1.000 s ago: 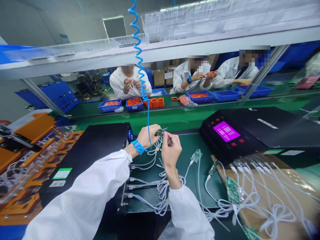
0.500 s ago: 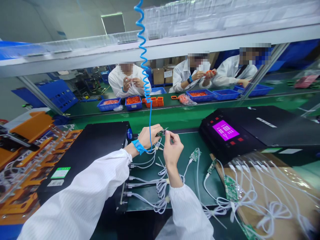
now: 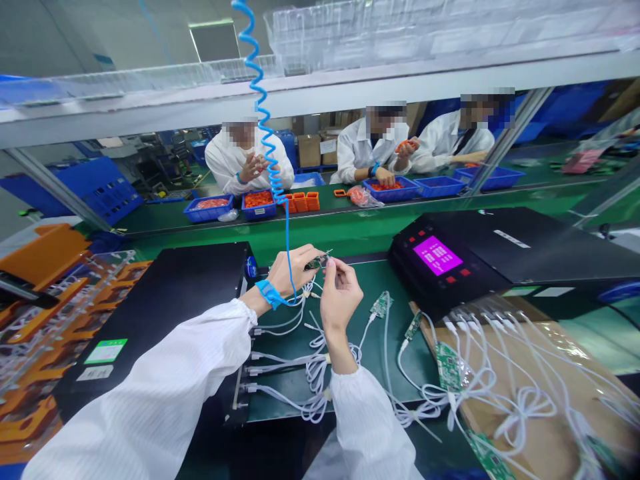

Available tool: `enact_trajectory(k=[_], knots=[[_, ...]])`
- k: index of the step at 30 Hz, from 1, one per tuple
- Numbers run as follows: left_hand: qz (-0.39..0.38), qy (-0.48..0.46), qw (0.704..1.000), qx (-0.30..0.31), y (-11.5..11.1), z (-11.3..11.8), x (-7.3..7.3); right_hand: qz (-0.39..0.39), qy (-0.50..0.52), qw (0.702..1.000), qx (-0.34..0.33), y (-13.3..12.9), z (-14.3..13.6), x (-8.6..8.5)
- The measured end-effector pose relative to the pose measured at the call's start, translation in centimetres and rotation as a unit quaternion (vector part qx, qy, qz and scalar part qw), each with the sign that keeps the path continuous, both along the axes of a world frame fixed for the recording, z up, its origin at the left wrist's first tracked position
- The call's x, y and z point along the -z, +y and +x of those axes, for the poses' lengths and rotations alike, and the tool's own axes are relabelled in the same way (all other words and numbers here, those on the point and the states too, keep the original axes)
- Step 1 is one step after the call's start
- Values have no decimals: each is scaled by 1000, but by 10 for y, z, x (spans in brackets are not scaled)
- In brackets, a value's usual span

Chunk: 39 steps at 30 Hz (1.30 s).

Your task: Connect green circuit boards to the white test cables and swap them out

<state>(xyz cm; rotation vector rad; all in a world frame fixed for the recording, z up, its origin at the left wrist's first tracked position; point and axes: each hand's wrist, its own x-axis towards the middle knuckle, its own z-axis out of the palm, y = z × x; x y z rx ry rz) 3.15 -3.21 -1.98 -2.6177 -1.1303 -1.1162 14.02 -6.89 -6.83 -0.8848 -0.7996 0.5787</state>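
Note:
My left hand [image 3: 293,270], with a blue wrist strap [image 3: 270,293] above a white sleeve, pinches a small green circuit board [image 3: 314,263] over the bench. My right hand [image 3: 342,293] meets it at the board's right end, thumb and fingertips pressed together. What the right fingertips grip is too small and covered to name. Beneath both hands lie bundled white cables [image 3: 316,373], plugged into the black box [image 3: 195,287] on the left. Another circuit board [image 3: 381,305] with a cable attached rests to the right of my right hand.
A black tester with a lit purple screen [image 3: 438,256] stands at right, many white cables running from it over a cardboard sheet [image 3: 545,373]. A blue coiled cord [image 3: 260,87] hangs in front. Orange fixtures [image 3: 35,427] stand at left. Across the bench, co-workers handle orange parts beside blue bins [image 3: 207,212].
The view has shifted slightly, so the scene sits further left. My hands stay together at the circuit board. Across the bench, the middle co-worker's hand has lowered into a blue bin.

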Motion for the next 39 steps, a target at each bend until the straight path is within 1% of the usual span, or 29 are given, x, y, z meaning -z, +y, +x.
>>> enact_trajectory(k=[4,8,12,16,25,30,36,39], knots=[[16,11,1000,3,-2,1,1,-3,11,1000,14,2,0,-1],[24,36,999,10,-3,2,3,-15,32,999,10,0,-1,-2],[44,13,999,19,-3,5,4,-33,77,997,0,-2,-4,-7],[57,0,998,15,-4,6,4,-28,108,994,-17,-3,-7,-11],[-2,47,999,7,-2,4,8,-46,105,993,-15,-2,-7,-3],[-34,47,998,6,-1,5,10,-47,97,994,-15,2,-8,0],[-60,55,997,-15,0,4,7,-49,95,994,-30,2,-5,4],[-86,42,995,2,4,4,6,-40,87,994,-48,-3,2,4]])
